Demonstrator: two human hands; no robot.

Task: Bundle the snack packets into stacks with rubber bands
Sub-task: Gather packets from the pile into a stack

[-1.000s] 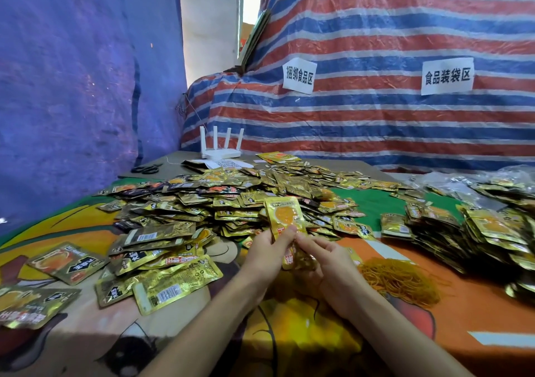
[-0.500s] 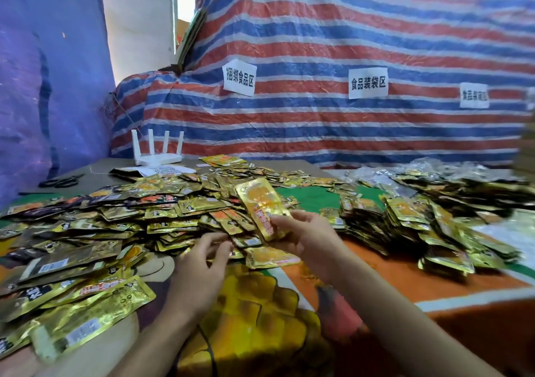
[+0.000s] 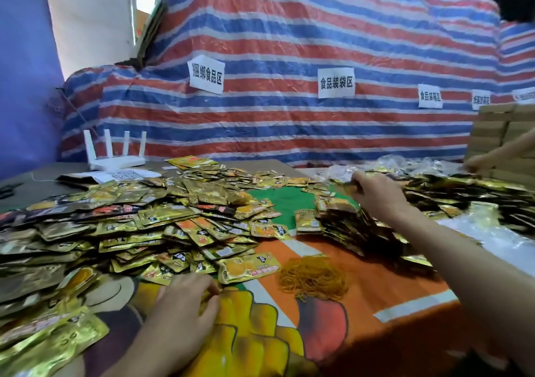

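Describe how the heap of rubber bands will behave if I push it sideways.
The rubber bands are thin loops in a loose tangle, so the heap would probably spread, not slide whole. Such thin bands look light and likely drag on the tablecloth. Stray loops at its near edge may stay behind.

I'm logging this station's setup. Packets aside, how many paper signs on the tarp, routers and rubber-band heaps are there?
Paper signs: 5 (the rightmost is cut off by the frame edge)
Routers: 1
Rubber-band heaps: 1
Total: 7
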